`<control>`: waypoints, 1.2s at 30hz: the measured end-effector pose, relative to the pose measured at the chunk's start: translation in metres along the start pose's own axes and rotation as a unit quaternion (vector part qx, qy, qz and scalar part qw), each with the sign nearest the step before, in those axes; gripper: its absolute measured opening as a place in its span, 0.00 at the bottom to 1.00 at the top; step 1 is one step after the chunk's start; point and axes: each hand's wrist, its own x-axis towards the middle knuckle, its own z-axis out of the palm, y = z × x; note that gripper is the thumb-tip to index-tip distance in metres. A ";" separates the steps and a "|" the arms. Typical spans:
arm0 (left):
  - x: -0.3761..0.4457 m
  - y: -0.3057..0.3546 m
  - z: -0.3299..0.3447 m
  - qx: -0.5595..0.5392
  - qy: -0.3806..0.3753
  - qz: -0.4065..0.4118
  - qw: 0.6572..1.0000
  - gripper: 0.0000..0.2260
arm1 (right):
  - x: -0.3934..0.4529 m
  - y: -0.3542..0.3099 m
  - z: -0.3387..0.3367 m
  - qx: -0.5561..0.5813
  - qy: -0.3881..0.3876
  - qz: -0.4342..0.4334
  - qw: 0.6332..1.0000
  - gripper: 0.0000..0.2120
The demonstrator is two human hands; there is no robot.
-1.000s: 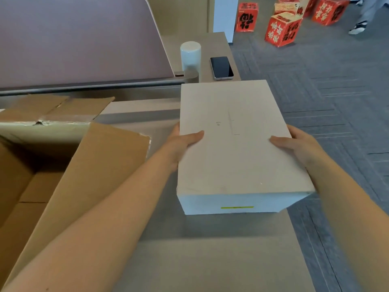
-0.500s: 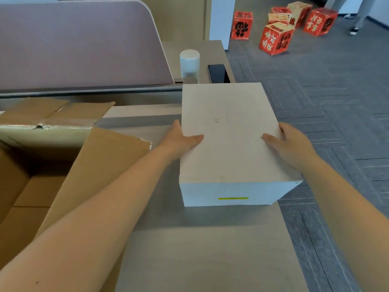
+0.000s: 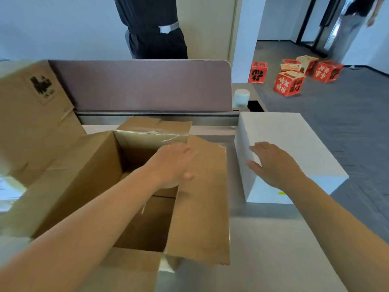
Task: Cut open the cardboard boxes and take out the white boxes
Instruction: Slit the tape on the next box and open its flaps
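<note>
Step in hand: With one white box (image 3: pixel 294 144) already standing out on the worktop's (image 3: pixel 263 249) right edge, we judge the unpacking of the opened cardboard box (image 3: pixel 88 165) to be the stage reached.
Left hand: our left hand (image 3: pixel 174 163) hangs over the carton's mouth beside its right flap (image 3: pixel 202 203), fingers loosely curled and blurred, holding nothing that we can see.
Right hand: our right hand (image 3: pixel 271 163) lies with relaxed, spread fingers on the white box's top near its left edge, gripping nothing.
Where the carton sits: left half of the worktop, flaps raised, just beside the white box.
Next move: by our reckoning, a reach down into the carton for any white box left there, both hands needed to lift it clear of the flaps.
Hard to make out: the carton's floor is dark and partly masked by our forearm, so we cannot tell what remains inside.
Cut off: a second cardboard box (image 3: pixel 31 114) at the far left corner; a bystander (image 3: pixel 153 28) behind the divider (image 3: pixel 136 85) shows only from the waist.
</note>
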 end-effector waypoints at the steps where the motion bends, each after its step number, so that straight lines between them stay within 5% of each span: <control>1: -0.020 -0.013 0.003 -0.034 -0.003 -0.011 0.999 0.27 | -0.008 -0.020 0.001 0.012 0.004 0.001 1.000 0.19; 8: -0.150 -0.086 0.031 -0.169 -0.015 -0.064 0.983 0.28 | -0.073 -0.148 0.029 0.078 -0.001 -0.052 0.996 0.21; 17: -0.252 -0.111 0.068 -0.118 -0.096 -0.087 0.984 0.44 | -0.142 -0.213 0.064 0.077 -0.006 -0.123 0.989 0.25; 21: -0.272 -0.107 0.075 -0.095 -0.122 -0.081 0.985 0.55 | -0.169 -0.216 0.076 0.057 -0.039 -0.145 0.987 0.35; 28: -0.283 -0.098 0.074 -0.105 -0.071 -0.106 0.986 0.43 | -0.188 -0.214 0.085 0.015 -0.050 -0.157 0.986 0.44; 36: -0.299 -0.098 0.047 -0.256 0.136 -0.190 0.938 0.29 | -0.203 -0.220 0.045 0.099 0.063 -0.140 0.983 0.24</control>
